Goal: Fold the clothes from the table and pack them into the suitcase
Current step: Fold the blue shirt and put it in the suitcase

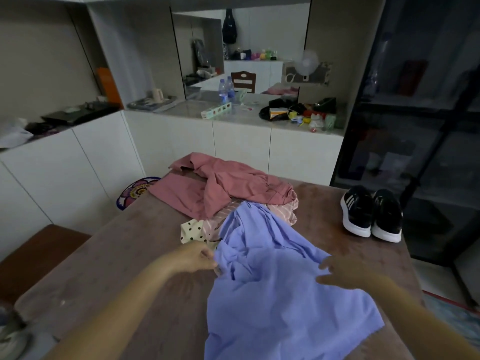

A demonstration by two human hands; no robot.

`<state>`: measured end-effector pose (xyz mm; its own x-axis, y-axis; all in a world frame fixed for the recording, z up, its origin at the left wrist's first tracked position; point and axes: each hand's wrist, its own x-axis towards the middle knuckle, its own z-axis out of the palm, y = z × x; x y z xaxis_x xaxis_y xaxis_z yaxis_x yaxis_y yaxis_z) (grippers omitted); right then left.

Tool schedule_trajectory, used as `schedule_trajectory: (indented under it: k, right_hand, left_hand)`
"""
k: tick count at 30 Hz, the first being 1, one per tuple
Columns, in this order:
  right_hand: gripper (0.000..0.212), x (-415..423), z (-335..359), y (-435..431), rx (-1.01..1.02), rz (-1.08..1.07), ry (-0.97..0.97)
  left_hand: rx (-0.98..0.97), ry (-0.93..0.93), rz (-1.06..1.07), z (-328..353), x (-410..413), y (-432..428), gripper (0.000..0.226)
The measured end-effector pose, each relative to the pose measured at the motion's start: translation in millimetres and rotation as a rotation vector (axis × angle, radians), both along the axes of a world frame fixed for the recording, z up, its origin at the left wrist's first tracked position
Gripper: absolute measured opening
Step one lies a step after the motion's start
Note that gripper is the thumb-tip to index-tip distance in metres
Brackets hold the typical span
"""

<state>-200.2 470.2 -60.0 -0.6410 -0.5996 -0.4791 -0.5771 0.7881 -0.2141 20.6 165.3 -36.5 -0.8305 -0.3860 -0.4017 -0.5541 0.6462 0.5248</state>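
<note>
A light blue garment [275,294] lies crumpled across the near half of the brown table [117,255]. My left hand [194,257] pinches its left edge. My right hand [342,271] rests at its right edge with the fingers spread on the cloth. Behind it lies a heap with a pink garment [228,185], a pink striped piece [283,211] and a cream polka-dot piece [192,229]. No suitcase is in view.
A pair of black sneakers with white soles [371,214] stands at the table's far right. A brown bench [33,258] sits to the left. White cabinets with a cluttered counter [233,113] run along the back, and a dark glass cabinet [415,126] is on the right.
</note>
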Motion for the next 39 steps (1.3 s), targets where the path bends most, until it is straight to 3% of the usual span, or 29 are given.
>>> schedule_trajectory:
  k: [2, 7, 9, 11, 14, 19, 22, 27, 31, 36, 38, 39]
  right_hand:
    - [0.084, 0.1, -11.8, -30.8, -0.063, -0.020, -0.006]
    - [0.051, 13.0, -27.9, -110.1, -0.171, -0.031, 0.029]
    - [0.047, 17.3, -33.0, -139.7, -0.184, -0.042, 0.024]
    - [0.045, 21.3, -38.1, -163.9, -0.210, -0.060, 0.009]
    - [0.045, 23.0, -47.7, -183.9, -0.225, -0.102, -0.012]
    - [0.039, 13.3, -61.8, -178.9, -0.270, -0.227, -0.012]
    - [0.034, 9.5, -61.3, -168.8, -0.279, -0.289, 0.004]
    - [0.033, 11.0, -54.1, -154.8, -0.350, -0.314, 0.006]
    - [0.043, 15.2, -40.1, -150.3, -0.412, -0.352, 0.015]
    - [0.026, 23.8, -3.9, -157.1, -0.622, -0.384, 0.054]
    - [0.012, 31.9, 20.8, -163.4, -0.756, -0.388, 0.076]
    - [0.016, 36.5, 34.0, -167.0, -0.869, -0.412, 0.036]
  left_hand:
    - [-0.024, 0.072, 0.054, -3.7, -9.5, -20.2, 0.009]
    - [-0.053, 0.157, 0.139, -22.8, -50.6, -67.0, 0.022]
    - [-0.028, 0.160, 0.174, -40.0, -73.2, -82.7, 0.033]
    - [-0.014, 0.165, 0.193, -52.8, -93.2, -88.2, 0.016]
    - [-0.008, 0.194, 0.196, -67.0, -122.2, -89.9, 0.008]
    - [0.007, 0.160, 0.083, -99.3, -159.7, -95.9, 0.020]
    - [-0.049, 0.214, 0.141, -102.8, -165.6, -92.4, 0.028]
    - [0.012, 0.553, 0.320, -64.8, -160.6, -105.7, 0.012]
    - [0.029, 0.740, 0.424, -15.3, -148.1, -130.3, 0.013]
    - [0.012, 0.809, 0.248, 54.7, -127.9, -110.9, 0.008]
    - [-0.053, 0.822, 0.156, 77.5, -117.7, -88.4, 0.010]
    - [-0.073, 0.837, 0.121, 87.2, -111.7, -73.4, 0.010]
